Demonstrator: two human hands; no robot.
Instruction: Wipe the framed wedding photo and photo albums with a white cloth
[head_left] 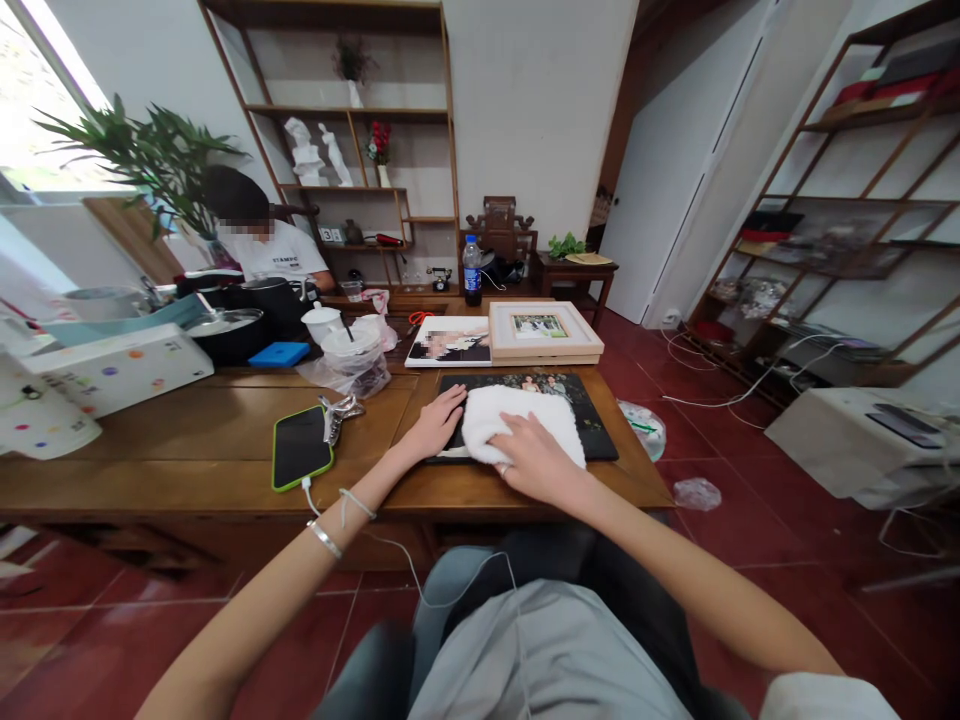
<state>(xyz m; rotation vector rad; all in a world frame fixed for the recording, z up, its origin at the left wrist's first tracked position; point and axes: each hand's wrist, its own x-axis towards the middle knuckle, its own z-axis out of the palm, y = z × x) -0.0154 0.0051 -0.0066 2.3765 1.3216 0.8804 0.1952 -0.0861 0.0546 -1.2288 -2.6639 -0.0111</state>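
Observation:
A dark photo panel [600,432] with people pictured on it lies flat on the wooden table in front of me. On top of it rests a folded white fluffy towel [561,420], covering much of the picture. My right hand [531,455] grips the towel's near left part, its fingers pressed onto the cloth and the thumb side at the edge. Flat on the panel's left side lies my left hand [436,422], fingers stretched out and holding nothing. Just behind the panel are a white photo board [450,342] and a light-framed picture [546,334].
Left on the table are a charging phone [301,448], a lidded cup in plastic [352,350], a blue box [279,354] and a dotted white box [127,370]. A dark drink bottle [472,272] stands behind. Another person [289,245] sits across at the left.

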